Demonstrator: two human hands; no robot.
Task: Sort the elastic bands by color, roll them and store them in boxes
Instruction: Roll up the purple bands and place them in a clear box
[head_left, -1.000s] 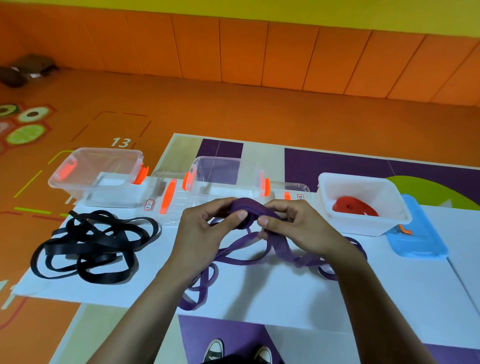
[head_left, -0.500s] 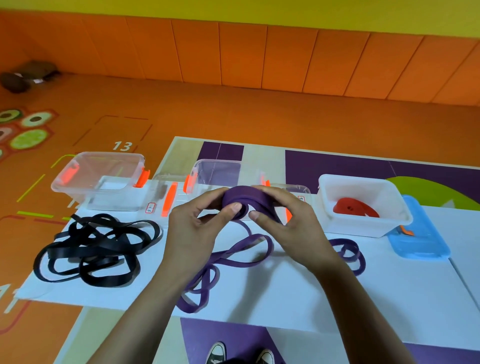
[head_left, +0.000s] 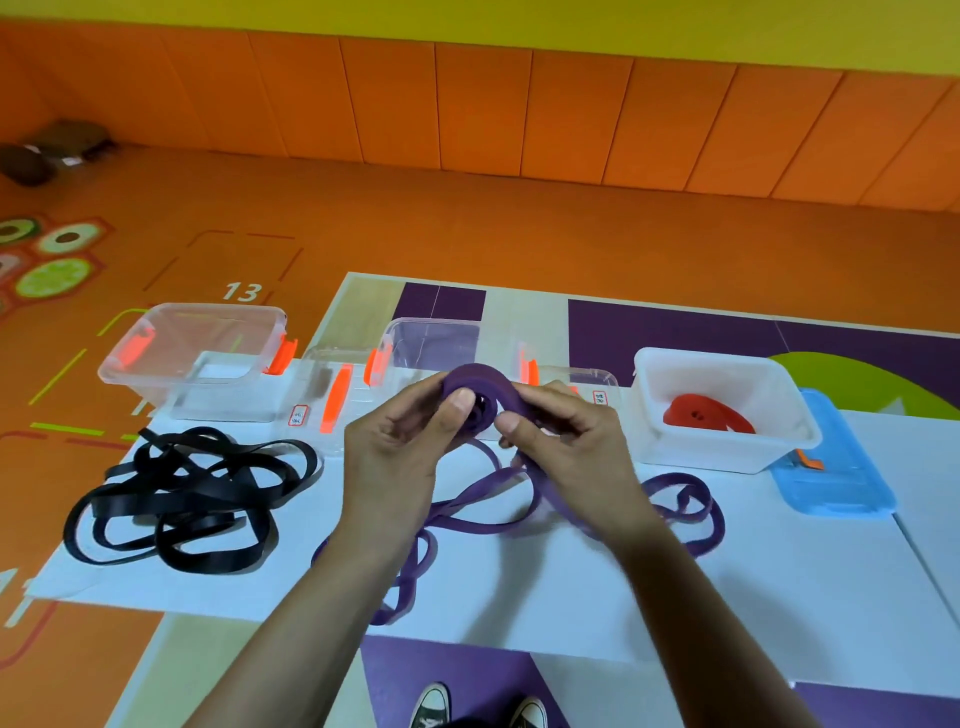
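While it was held up over the white surface (head_left: 779, 597), the purple band (head_left: 480, 378) was partly rolled, the left hand (head_left: 395, 452) pinching the roll's left side and the right hand (head_left: 569, 441) curled on its right. Its loose tail lay looped below both hands. Black bands (head_left: 187, 499) lay far left, and the red roll (head_left: 701, 415) was in the white box (head_left: 727, 460) to the right.

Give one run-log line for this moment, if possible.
left hand, right hand: grip half-rolled purple band | red band: in white box | black bands: loose
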